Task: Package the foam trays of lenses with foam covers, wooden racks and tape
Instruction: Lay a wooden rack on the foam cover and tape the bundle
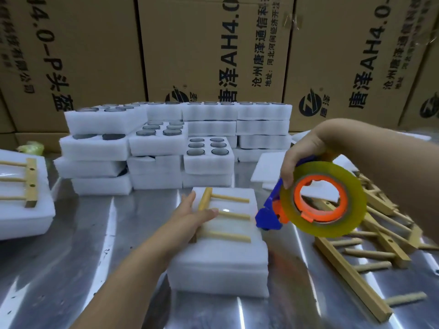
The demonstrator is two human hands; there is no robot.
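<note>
Far out to the left of the left hand, a finished bundle (23, 217) of white foam lies at the table (71, 257) edge with a wooden rack on top. Beyond the left hand, trays (156, 148) of dark round lenses (219, 151) are stacked in several piles in front of printed boxes (213, 55).

The left hand (190, 217) is flat, fingers straight, and presses down on the crossbar end of a rack (206, 197). This rack lies on top of the foam pack (221, 260), which sits directly under the hand; its three dowels point away from the hand toward the right.

Just right of the pack, the right hand (301, 153) is raised above the table and curls its fingers round the handle of a blue and orange dispenser (266, 217). The dispenser's blue nose is near the pack's right edge; whether it touches cannot be told. The yellowish tape (355, 203) roll hangs below the hand, facing the camera.

Behind the right hand lie flat white covers (267, 167). Below and to its right, loose racks (389, 245) are heaped on the table.
</note>
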